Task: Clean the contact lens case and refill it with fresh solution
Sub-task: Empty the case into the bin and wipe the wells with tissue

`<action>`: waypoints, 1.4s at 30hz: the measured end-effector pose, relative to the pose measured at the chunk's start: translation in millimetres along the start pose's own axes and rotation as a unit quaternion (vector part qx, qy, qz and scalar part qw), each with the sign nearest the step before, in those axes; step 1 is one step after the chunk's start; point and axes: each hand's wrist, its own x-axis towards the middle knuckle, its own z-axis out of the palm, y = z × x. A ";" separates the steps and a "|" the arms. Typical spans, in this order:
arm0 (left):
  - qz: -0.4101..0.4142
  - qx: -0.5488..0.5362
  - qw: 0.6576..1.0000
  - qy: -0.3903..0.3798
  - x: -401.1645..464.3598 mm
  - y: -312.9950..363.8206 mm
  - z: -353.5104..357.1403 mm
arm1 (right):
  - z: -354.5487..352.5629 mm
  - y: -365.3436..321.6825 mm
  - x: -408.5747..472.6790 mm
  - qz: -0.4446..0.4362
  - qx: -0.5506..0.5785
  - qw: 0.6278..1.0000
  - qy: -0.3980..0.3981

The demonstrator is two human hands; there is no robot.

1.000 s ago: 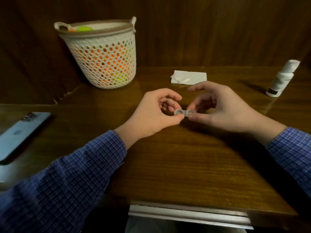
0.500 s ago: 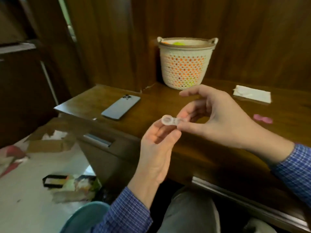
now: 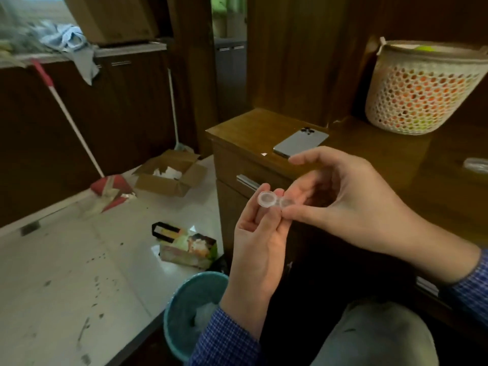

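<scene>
A small clear two-well contact lens case (image 3: 273, 201), caps off, is held in the air left of the wooden desk (image 3: 269, 128), above the floor. My left hand (image 3: 260, 241) props it from below with its fingertips. My right hand (image 3: 343, 204) pinches the case's right well between thumb and fingers. A teal waste bin (image 3: 184, 310) stands on the floor below the hands. The solution bottle is out of view.
A phone (image 3: 301, 141) lies on the desk's left end, and a white perforated basket (image 3: 420, 88) stands behind it. On the tiled floor are an open cardboard box (image 3: 169, 175), a small printed bag (image 3: 187, 247) and a broom (image 3: 79, 138).
My view has swung left, away from the desk top toward the floor. Both hands have carried the lens case off the desk and over to the bin side.
</scene>
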 end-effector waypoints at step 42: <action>-0.107 0.895 0.432 -0.011 40.0 102.4 -272.4 | 89.1 18.3 39.2 -0.023 -0.031 0.998 -0.042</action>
